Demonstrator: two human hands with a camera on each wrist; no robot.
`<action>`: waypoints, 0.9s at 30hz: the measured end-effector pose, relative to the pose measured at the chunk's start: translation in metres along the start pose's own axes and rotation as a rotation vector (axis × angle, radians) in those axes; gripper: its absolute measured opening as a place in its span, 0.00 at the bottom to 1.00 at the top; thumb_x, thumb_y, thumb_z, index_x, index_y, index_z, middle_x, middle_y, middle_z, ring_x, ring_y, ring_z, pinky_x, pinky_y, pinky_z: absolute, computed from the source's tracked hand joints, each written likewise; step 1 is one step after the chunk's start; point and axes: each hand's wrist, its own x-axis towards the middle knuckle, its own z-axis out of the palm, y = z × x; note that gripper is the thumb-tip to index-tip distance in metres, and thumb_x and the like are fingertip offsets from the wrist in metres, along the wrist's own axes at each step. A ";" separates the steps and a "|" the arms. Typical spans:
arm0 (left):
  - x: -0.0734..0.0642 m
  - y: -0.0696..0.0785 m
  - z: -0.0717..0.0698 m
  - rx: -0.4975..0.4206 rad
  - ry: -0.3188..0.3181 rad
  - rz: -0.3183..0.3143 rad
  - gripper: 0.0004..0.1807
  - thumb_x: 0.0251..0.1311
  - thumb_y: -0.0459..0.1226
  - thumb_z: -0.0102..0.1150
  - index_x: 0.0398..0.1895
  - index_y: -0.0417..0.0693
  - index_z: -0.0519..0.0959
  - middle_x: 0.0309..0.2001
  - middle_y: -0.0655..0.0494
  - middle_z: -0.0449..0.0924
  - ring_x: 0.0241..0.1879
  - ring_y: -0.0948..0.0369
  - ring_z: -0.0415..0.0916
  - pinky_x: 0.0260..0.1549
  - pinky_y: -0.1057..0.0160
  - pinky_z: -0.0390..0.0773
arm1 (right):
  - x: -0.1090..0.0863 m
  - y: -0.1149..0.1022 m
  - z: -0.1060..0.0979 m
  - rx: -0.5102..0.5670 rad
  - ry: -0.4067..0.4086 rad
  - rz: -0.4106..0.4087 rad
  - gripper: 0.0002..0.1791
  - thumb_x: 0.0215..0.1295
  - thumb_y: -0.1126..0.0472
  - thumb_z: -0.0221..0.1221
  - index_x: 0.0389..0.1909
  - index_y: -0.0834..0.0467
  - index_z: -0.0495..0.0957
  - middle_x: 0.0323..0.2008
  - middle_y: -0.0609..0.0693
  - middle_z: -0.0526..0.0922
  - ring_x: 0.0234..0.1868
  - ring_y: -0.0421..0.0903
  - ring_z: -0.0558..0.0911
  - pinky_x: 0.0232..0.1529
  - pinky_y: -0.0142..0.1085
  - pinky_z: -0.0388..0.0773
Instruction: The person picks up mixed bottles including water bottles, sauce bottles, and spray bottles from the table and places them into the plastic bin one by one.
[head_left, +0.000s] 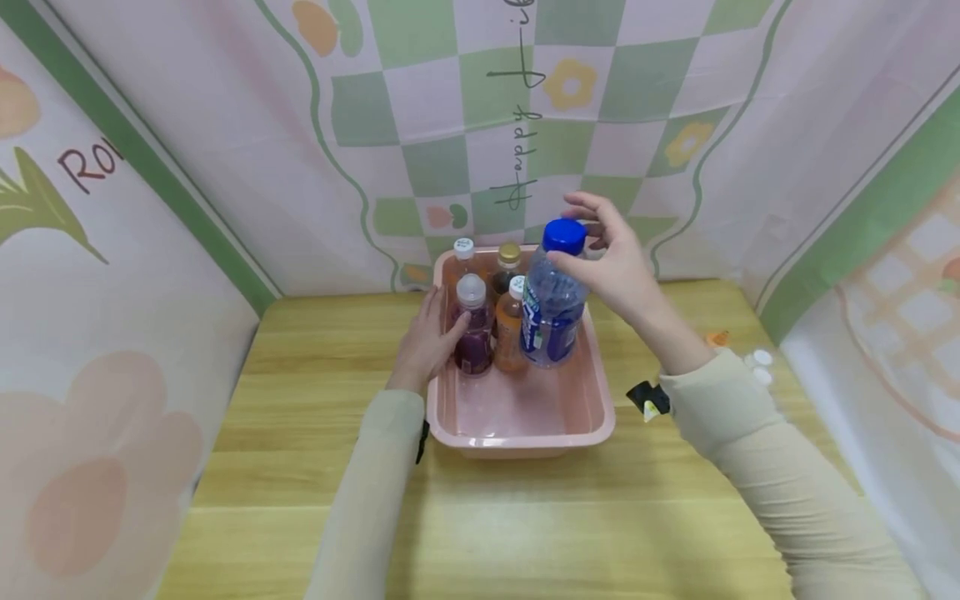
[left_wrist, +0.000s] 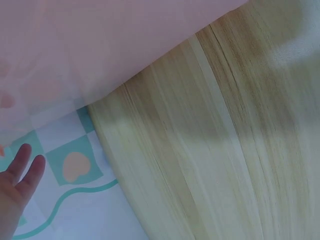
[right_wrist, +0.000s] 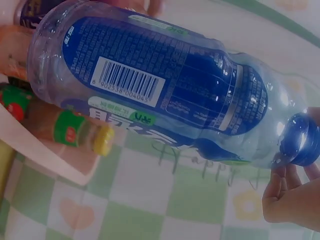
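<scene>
A large clear bottle [head_left: 553,312] with a blue cap [head_left: 564,236] and blue label stands upright over the right part of a pink basin [head_left: 517,444]. My right hand [head_left: 618,267] pinches it at the neck, just under the cap. In the right wrist view, the label's barcode [right_wrist: 127,81] shows, and the bottle looks empty of drink. My left hand [head_left: 423,346] rests at the basin's left rim with fingers extended, its thumb at the shoulder of a purple bottle [head_left: 474,342]. Beside that stands an orange bottle [head_left: 510,337] with a white cap.
Behind them in the basin are a white-capped bottle [head_left: 464,260] and a gold-capped bottle [head_left: 508,265]. On the wooden table [head_left: 315,433], right of the basin, lie a black piece [head_left: 647,397], an orange scrap [head_left: 717,338] and white caps [head_left: 760,358]. A patterned cloth [head_left: 420,125] hangs behind.
</scene>
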 end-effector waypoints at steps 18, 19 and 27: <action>0.000 -0.001 0.000 0.004 0.003 -0.013 0.44 0.63 0.67 0.30 0.77 0.59 0.41 0.78 0.59 0.35 0.75 0.49 0.50 0.68 0.41 0.60 | 0.000 0.023 0.040 -0.036 -0.207 0.078 0.36 0.57 0.69 0.61 0.68 0.61 0.60 0.62 0.64 0.67 0.60 0.62 0.71 0.62 0.53 0.73; 0.000 -0.001 0.000 0.004 0.005 -0.011 0.44 0.63 0.67 0.30 0.77 0.58 0.41 0.78 0.59 0.35 0.75 0.48 0.50 0.68 0.41 0.59 | 0.000 0.024 0.042 -0.043 -0.208 0.074 0.36 0.57 0.70 0.62 0.68 0.61 0.61 0.61 0.65 0.67 0.61 0.62 0.70 0.63 0.53 0.72; 0.000 -0.001 0.001 0.008 0.028 -0.012 0.42 0.64 0.66 0.30 0.77 0.59 0.41 0.78 0.60 0.37 0.75 0.50 0.50 0.69 0.41 0.59 | -0.003 0.032 0.058 -0.060 -0.251 0.020 0.37 0.52 0.75 0.62 0.66 0.65 0.62 0.62 0.67 0.69 0.62 0.63 0.71 0.59 0.52 0.74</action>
